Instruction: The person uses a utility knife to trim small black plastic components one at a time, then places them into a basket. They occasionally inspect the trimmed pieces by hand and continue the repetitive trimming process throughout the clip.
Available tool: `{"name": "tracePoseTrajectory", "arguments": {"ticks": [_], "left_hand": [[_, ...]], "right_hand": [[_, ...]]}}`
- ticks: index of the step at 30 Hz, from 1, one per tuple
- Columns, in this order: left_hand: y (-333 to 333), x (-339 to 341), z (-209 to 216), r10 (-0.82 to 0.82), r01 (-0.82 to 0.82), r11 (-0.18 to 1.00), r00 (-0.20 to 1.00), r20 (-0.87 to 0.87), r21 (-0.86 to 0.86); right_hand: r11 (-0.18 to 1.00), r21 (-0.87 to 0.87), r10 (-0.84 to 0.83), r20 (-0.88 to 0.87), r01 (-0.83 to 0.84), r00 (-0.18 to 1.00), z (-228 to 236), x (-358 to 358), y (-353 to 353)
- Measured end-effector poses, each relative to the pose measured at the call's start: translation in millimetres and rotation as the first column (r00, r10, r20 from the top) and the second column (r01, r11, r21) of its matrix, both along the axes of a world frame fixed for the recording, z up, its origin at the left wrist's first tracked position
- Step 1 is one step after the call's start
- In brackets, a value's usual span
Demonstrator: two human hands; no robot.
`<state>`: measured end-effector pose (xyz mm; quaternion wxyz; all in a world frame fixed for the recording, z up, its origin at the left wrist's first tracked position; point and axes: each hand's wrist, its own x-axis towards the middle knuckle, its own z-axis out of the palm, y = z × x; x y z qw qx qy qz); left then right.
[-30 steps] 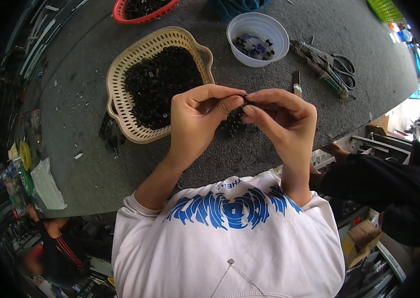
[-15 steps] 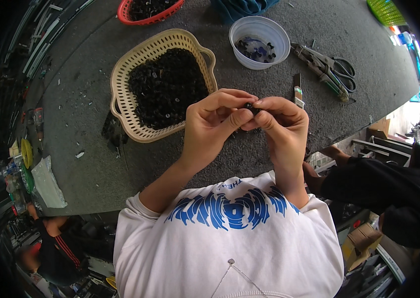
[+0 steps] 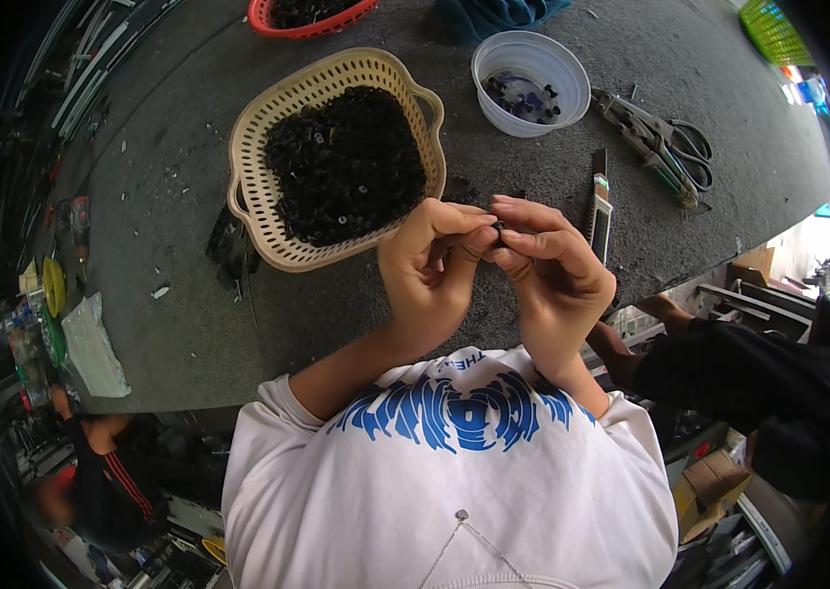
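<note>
A small black part (image 3: 499,233) is pinched between the fingertips of my left hand (image 3: 432,265) and my right hand (image 3: 557,270), which meet over the table. My fingers cover most of it, so its shape is hard to make out. Left of my hands stands a beige perforated basket (image 3: 243,177) heaped with small black parts (image 3: 346,162); its near right corner sits close behind my left hand. Beyond my right hand is a translucent plastic bowl (image 3: 572,108) with a few dark pieces inside. A utility knife (image 3: 600,211) lies right beside my right hand.
Scissors (image 3: 692,157) and pliers (image 3: 636,128) lie at the right. A red basket (image 3: 322,26) and a dark teal cloth (image 3: 498,15) are at the far edge. A green basket (image 3: 774,31) is far right. People are near the table's left (image 3: 115,486) and right (image 3: 729,368).
My hands have come slightly nearer my body, and the fingers have shifted their pinch on the black part. The table things appear a little further right as the view moved.
</note>
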<state>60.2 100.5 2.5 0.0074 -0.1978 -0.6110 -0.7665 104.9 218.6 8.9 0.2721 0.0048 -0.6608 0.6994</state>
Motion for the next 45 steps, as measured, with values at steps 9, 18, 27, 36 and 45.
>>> {"name": "tracePoseTrajectory", "arguments": {"ticks": [9,18,27,36,45], "left_hand": [[-38.6,-59.7,16.8,0.081,-0.247,0.661,0.962,-0.259,-0.708],[-58.0,-106.2,5.0,-0.031,-0.322,0.097,0.945,-0.326,-0.942],[-44.4,-78.4,30.0,0.046,-0.196,0.774,0.966,-0.255,-0.602],[-16.7,-24.3,28.9,-0.322,0.376,0.924,0.864,0.387,-0.07],[-8.1,-2.0,2.7,-0.173,0.167,0.984,0.978,0.114,0.059]], "right_hand": [[0.996,-0.085,-0.033,0.017,0.034,0.999,-6.4,-1.6,3.2],[0.999,0.028,0.022,0.158,-0.027,0.987,-8.9,-4.0,14.2],[0.973,-0.201,0.146,0.175,-0.11,0.974,2.5,0.7,13.9],[0.887,-0.411,0.24,0.023,-0.209,0.971,-3.2,0.2,15.9],[0.915,-0.355,0.241,0.106,-0.19,0.965,-6.4,2.2,16.3]]}}
